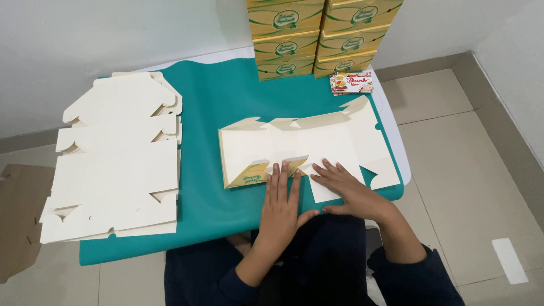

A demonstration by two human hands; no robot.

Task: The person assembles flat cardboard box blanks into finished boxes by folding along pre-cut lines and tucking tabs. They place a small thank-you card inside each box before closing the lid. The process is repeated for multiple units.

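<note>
Matt cream cardboard box blank (pixel 317 141) is lying on smooth teal sheet (pixel 226 96), matt cream card stack (pixel 113 158) at nine o'clock, glossy printed yellow boxes (pixel 317 34) showing at twelve.

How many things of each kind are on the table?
Box blank being folded, under left hand and right hand: 1
Stack of flat blanks: 1
Finished yellow boxes: 8 visible
Small printed card: 1
Green mat: 1
Total: 12
</note>
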